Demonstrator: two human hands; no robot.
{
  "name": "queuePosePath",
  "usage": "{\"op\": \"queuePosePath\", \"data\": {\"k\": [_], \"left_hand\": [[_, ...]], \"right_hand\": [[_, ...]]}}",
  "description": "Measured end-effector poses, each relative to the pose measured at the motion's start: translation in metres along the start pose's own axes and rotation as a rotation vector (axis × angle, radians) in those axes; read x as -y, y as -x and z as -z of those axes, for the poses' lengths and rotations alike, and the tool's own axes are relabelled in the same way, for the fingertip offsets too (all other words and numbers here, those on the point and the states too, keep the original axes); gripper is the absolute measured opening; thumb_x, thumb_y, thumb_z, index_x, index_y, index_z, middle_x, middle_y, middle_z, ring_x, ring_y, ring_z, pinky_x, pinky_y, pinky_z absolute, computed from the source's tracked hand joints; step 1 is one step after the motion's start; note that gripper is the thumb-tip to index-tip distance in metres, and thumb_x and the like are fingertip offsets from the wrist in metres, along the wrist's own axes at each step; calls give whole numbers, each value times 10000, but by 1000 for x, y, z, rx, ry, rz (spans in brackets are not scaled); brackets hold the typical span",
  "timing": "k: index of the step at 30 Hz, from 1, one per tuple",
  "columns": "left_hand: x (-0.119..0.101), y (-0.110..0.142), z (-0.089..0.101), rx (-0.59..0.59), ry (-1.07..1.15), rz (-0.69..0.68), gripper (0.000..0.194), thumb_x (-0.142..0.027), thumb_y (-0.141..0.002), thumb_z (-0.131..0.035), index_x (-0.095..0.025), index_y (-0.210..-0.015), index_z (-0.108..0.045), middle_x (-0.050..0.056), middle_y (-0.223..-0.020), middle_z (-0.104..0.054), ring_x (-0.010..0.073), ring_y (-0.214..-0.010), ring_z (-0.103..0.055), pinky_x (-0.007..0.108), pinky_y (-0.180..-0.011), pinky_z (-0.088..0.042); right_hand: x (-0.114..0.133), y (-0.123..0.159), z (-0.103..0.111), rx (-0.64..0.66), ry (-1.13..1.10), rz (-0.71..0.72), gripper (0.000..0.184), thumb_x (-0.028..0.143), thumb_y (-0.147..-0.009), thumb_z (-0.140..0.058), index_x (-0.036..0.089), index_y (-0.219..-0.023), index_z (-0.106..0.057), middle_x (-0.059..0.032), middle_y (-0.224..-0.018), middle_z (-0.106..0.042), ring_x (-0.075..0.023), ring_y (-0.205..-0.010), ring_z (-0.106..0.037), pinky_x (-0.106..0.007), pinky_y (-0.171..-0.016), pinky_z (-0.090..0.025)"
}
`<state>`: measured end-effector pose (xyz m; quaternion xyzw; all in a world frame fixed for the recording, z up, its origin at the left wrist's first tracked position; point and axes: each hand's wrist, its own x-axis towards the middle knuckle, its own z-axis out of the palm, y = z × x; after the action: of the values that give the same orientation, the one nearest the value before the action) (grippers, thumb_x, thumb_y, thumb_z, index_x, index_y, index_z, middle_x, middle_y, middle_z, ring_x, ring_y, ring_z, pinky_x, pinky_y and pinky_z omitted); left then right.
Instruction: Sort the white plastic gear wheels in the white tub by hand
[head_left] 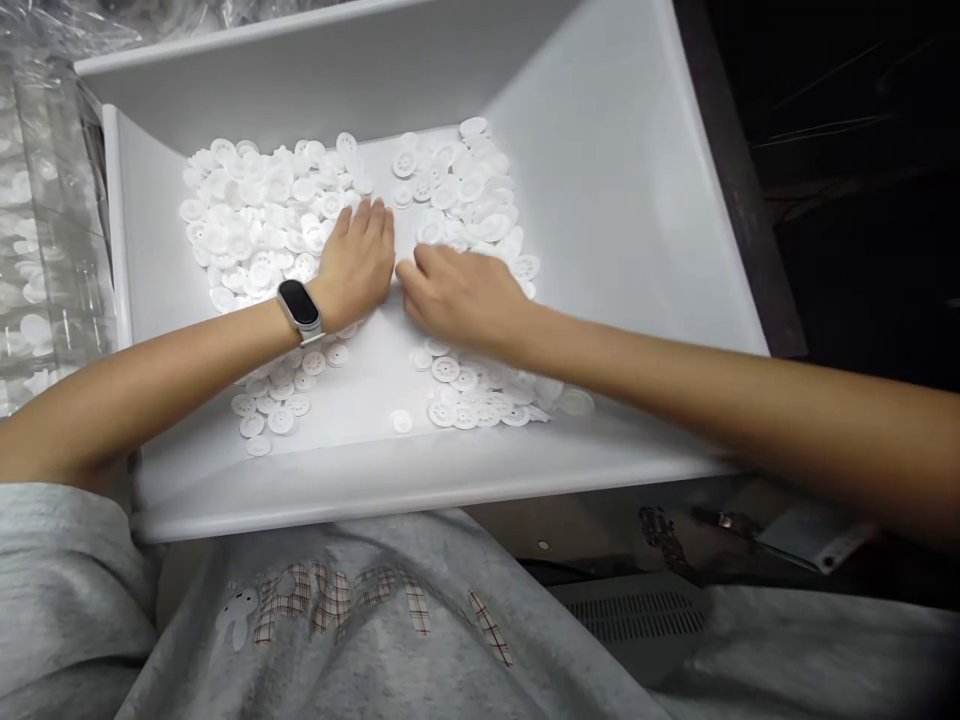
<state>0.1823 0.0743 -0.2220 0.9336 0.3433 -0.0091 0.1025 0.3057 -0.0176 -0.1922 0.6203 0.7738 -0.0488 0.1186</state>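
A white tray (645,200) holds several small white plastic discs with holes, heaped in a left pile (247,220) and a right pile (465,190). My left hand (356,265), with a dark smartwatch (300,305) on the wrist, lies flat with fingers together and stretched out on the tray floor beside the left pile. My right hand (457,295) lies palm down next to it, fingers curled toward the left hand, resting over discs of the right pile. Whether its fingertips pinch a disc is hidden. More discs (469,395) lie under and in front of my right forearm.
The tray has tall sloping walls at the back and right and a low front lip (420,480) close to my grey shirt. Clear plastic bags with more white parts (37,260) lie left of the tray. A dark machine surface (660,560) sits below right.
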Motion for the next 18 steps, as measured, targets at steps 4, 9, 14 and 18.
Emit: {"op": "queuePosePath", "data": {"k": [4,9,14,18], "left_hand": [[15,16,-5,-39,-6,4,633,-159,-945,-196,47,-1519,-368,274,-1610,-349,332,-1550,-296,548,-1268,-215],[23,29,-3,-86,-16,-19,602,-198,-969,-208,-44,-1510,-423,204,-1601,-410,304,-1530,-351,560,-1266,-219],[20,12,10,-123,-26,-22,626,-234,-968,-155,-81,-1502,-445,170,-1618,-399,284,-1538,-335,524,-1259,-234],[19,-29,9,-142,-20,47,651,-177,-925,-171,-79,-1504,-452,169,-1625,-387,267,-1550,-310,503,-1278,-194]], "right_hand": [[-18,-49,6,-114,5,-82,453,205,-1007,-211,86,-1317,-519,-239,-1279,-561,-303,-1032,-554,-341,-649,-340],[-30,-93,1,-184,-9,-144,330,282,-1053,-375,122,-1284,-549,-141,-1263,-592,-209,-1063,-590,-346,-832,-498],[-49,-101,-9,-217,-29,-228,331,360,-1020,-549,148,-1273,-578,-103,-1249,-614,-197,-1080,-630,-397,-931,-554],[-51,-104,-8,-237,-28,-298,316,354,-1021,-555,147,-1256,-596,-97,-1232,-627,-188,-1057,-646,-380,-920,-565]]}}
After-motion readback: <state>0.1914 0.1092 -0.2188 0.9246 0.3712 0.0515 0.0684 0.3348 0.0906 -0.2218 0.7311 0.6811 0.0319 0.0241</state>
